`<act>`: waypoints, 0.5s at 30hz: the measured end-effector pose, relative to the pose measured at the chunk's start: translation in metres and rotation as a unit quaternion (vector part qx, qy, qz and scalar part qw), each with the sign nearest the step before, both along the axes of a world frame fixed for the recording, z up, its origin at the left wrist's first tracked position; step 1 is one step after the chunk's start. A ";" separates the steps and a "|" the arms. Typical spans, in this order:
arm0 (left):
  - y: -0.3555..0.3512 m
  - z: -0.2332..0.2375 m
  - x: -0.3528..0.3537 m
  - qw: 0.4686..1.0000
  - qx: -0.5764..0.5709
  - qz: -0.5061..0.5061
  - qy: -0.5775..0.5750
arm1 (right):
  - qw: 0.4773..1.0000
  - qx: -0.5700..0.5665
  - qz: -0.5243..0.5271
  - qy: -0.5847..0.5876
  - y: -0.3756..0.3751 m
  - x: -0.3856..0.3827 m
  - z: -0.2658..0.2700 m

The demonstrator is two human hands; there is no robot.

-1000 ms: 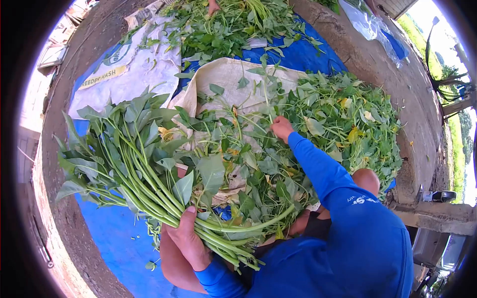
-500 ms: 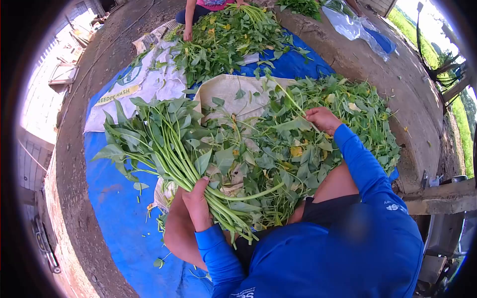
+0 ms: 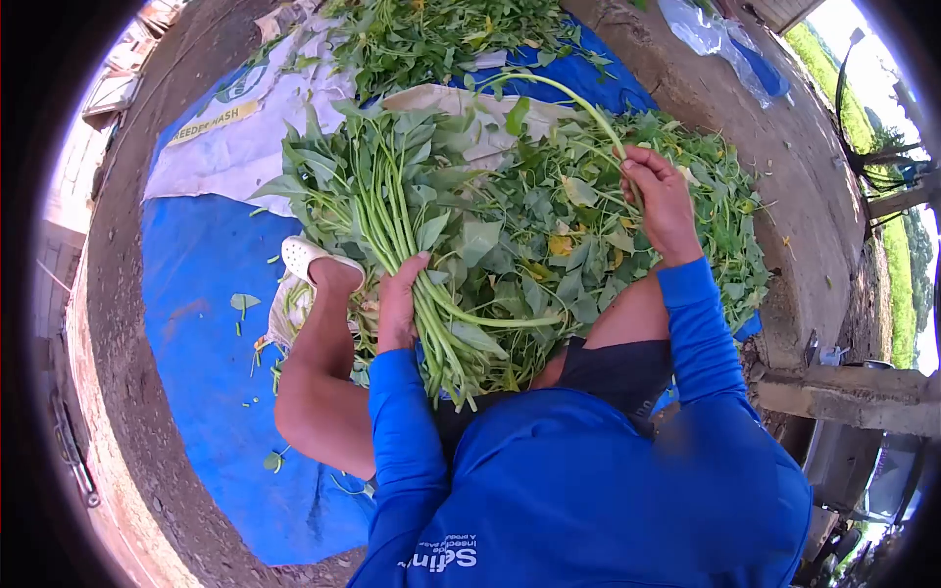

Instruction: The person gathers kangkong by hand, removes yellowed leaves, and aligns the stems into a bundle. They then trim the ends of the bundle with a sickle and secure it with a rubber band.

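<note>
A thick bunch of leafy green stems (image 3: 387,211) is gripped in my left hand (image 3: 397,302), its leaves fanning away from me and the cut ends pointing toward my lap. Fingers closed, my right hand (image 3: 665,196) pinches a single long green stem (image 3: 569,93) that arches up and to the left. Beneath it spreads a large pile of loose leafy greens (image 3: 706,206), with some yellowed leaves mixed in. One stem of the bunch sticks out to the right, over the pile.
A blue tarp (image 3: 201,363) lies under everything, with bits of stem scattered on it. Beyond are a white printed sack (image 3: 265,137), a beige sack (image 3: 431,98) and a second heap of greens (image 3: 431,49). Clear plastic (image 3: 701,39) lies on the dirt at the upper right.
My right hand has risen with a stem in its fingers. The bunch in my left hand now points more straight ahead. The view has shifted, and the person at the far heap is out of frame.
</note>
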State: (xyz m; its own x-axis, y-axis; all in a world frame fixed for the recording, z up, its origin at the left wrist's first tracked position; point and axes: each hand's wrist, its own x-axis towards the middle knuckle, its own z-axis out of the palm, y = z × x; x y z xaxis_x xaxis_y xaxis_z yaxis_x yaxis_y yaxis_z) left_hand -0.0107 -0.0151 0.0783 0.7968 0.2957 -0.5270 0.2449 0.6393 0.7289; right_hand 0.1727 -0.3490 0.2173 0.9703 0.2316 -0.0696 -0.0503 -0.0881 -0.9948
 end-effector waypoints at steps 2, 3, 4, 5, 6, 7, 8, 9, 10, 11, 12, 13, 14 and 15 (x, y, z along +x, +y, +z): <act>-0.005 -0.036 0.012 0.999 -0.044 0.005 -0.012 | 0.992 -0.040 -0.022 -0.116 0.004 -0.008 0.014; -0.010 -0.053 0.017 0.998 -0.058 0.009 -0.021 | 0.989 -0.062 -0.032 -0.129 0.010 -0.012 0.017; -0.015 -0.067 0.022 0.997 -0.074 0.012 -0.029 | 0.987 -0.070 -0.026 -0.143 0.015 -0.012 0.016; -0.016 -0.077 0.022 0.996 -0.082 0.008 -0.024 | 0.984 -0.082 -0.021 -0.154 0.026 -0.018 0.015; -0.022 -0.089 0.023 0.996 -0.087 0.003 -0.019 | 0.982 -0.090 -0.017 -0.164 0.031 -0.023 0.008; -0.027 -0.101 0.023 0.995 -0.097 -0.011 -0.027 | 0.976 -0.108 -0.014 -0.186 0.041 -0.027 0.001; -0.033 -0.113 0.023 0.993 -0.114 -0.015 -0.018 | 0.978 -0.121 -0.001 -0.169 0.048 -0.031 -0.010; -0.037 -0.124 0.023 0.991 -0.131 -0.018 -0.011 | 0.979 -0.134 0.013 -0.154 0.055 -0.037 -0.026; -0.041 -0.136 0.023 0.989 -0.148 -0.020 -0.004 | 0.979 -0.147 0.028 -0.138 0.061 -0.043 -0.045; -0.041 -0.153 0.020 0.985 -0.172 -0.029 -0.002 | 0.976 -0.176 0.066 -0.110 0.065 -0.053 -0.071; -0.037 -0.153 0.015 0.981 -0.194 -0.027 0.000 | 0.970 -0.206 0.104 -0.081 0.076 -0.066 -0.092; -0.041 -0.149 0.014 0.977 -0.212 -0.026 0.001 | 0.940 -0.283 0.188 -0.017 0.078 -0.079 -0.103; -0.043 -0.146 0.012 0.973 -0.229 -0.026 0.002 | 0.895 -0.356 0.266 0.046 0.079 -0.092 -0.113; -0.046 -0.147 0.012 0.969 -0.247 -0.020 -0.011 | 0.888 -0.329 0.309 0.087 0.073 -0.103 -0.137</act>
State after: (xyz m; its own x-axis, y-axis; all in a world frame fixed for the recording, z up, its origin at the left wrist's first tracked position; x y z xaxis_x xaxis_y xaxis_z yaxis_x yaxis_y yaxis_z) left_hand 0.0009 -0.0608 -0.0683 0.8154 -0.0190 -0.5786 0.2634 0.9022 0.3415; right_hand 0.0698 -0.2757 0.0805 0.6330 0.5701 -0.5237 0.0613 -0.7113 -0.7002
